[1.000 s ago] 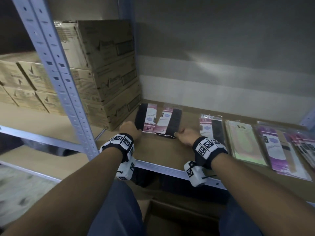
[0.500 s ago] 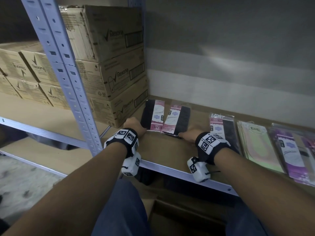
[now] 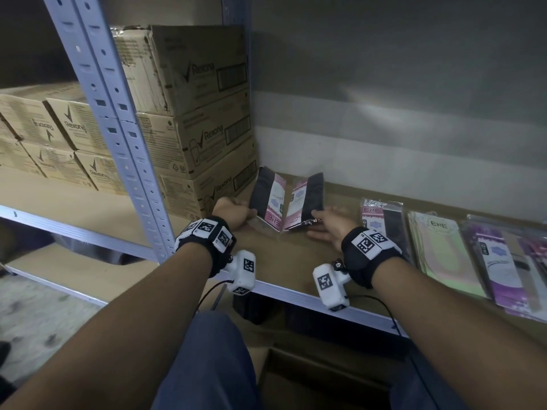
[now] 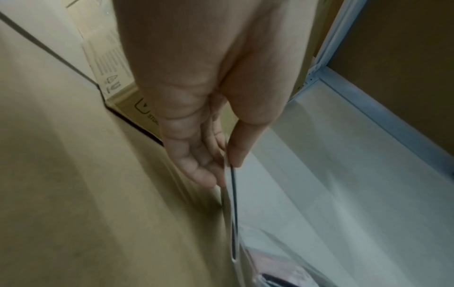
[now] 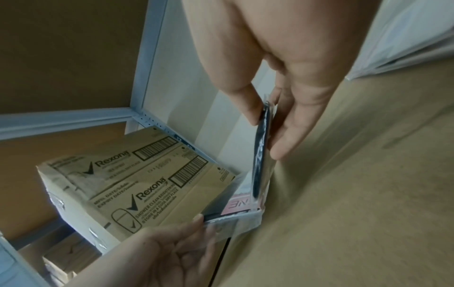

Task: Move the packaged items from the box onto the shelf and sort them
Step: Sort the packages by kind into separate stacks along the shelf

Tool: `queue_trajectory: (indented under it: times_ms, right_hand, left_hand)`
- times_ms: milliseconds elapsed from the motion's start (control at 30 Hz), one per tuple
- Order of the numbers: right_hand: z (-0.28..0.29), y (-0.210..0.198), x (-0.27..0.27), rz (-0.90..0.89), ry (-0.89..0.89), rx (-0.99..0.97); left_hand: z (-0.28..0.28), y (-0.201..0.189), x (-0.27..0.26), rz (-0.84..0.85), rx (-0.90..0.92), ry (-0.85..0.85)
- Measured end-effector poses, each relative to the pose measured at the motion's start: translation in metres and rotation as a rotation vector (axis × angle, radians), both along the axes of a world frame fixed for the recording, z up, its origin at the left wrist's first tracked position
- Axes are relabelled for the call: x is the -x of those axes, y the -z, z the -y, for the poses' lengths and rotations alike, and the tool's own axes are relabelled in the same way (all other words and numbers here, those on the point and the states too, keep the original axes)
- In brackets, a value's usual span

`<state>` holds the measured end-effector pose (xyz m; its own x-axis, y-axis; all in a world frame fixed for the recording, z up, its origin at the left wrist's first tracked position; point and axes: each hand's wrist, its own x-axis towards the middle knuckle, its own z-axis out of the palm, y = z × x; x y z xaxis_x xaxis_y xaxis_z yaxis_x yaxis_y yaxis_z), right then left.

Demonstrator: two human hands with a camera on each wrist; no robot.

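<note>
Two black packages with pink labels stand tilted on the brown shelf board point(image 3: 281, 261), their inner edges together like a V. My left hand point(image 3: 236, 210) pinches the outer edge of the left package point(image 3: 268, 193); in the left wrist view the thumb point(image 4: 242, 147) and fingers point(image 4: 196, 165) clamp its thin edge point(image 4: 232, 203). My right hand point(image 3: 327, 226) holds the right package point(image 3: 307, 199), and the right wrist view shows that package point(image 5: 261, 147) between the thumb and fingers. My left hand point(image 5: 172, 252) also shows in that view, on the clear flap of its package.
Stacked Rexona cartons point(image 3: 201, 128) stand close to the left of the packages, behind a grey shelf upright point(image 3: 118, 128). To the right lie a black-and-pink pack point(image 3: 384, 223), a green ENE pack point(image 3: 441, 250) and purple packs point(image 3: 500, 261). An open cardboard box point(image 3: 310, 377) sits below the shelf.
The two black packages lay flat side by side; now their outer edges are raised, so they lean together in a V. Both hands have closed on those edges.
</note>
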<state>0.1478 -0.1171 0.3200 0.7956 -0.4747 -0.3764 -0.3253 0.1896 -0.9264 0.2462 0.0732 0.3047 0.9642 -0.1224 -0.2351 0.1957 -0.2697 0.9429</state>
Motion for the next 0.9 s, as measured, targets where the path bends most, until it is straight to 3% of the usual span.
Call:
queue_trajectory:
  times_ms: [100, 167, 467, 900]
  right_hand:
    - [0.002, -0.005, 0.006, 0.081, 0.054, -0.054]
    - [0.006, -0.009, 0.013, 0.100, 0.076, -0.060]
    - [0.034, -0.025, 0.060, 0.204, 0.171, -0.073]
    - [0.099, -0.033, 0.130, 0.279, 0.337, -0.097]
  left_hand:
    - [0.004, -0.008, 0.008, -0.061, 0.237, -0.023]
    - [0.006, -0.013, 0.013, -0.084, 0.299, -0.037]
    - [0.024, -0.027, 0.038, -0.091, 0.383, -0.054]
    - [0.097, -0.025, 0.079, -0.080, 0.485, -0.008]
